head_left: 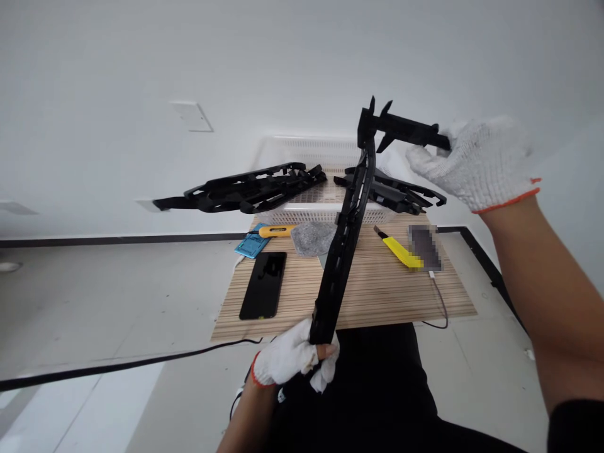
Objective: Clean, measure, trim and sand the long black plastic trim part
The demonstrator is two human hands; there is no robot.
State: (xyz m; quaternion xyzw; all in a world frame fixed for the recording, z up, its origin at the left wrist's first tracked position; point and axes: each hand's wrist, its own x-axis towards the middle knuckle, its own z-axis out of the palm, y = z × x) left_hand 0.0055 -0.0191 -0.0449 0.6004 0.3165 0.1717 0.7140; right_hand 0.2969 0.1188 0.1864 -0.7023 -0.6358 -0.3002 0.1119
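My left hand (pixel 297 355), in a white knit glove with an orange cuff, is closed around the lower end of a long black plastic trim piece (pixel 342 251). The piece rises at a slant over the table, with clips and slots along its length. In my gloved right hand (pixel 481 160), the fingers pinch the right end of a black caliper (pixel 408 129). The caliper's jaws are at the upper end of the trim piece and seem to touch it.
A white plastic basket (pixel 321 207) at the back of the striped wooden table (pixel 372 296) holds more black plastic parts (pixel 250 189), sticking out both sides. Around it lie a phone (pixel 263 285), grey cloth (pixel 314 238), yellow-handled tool (pixel 278 231), blue packet (pixel 253 241), yellow cutter (pixel 401 251) and blurred cabled device (pixel 425 247).
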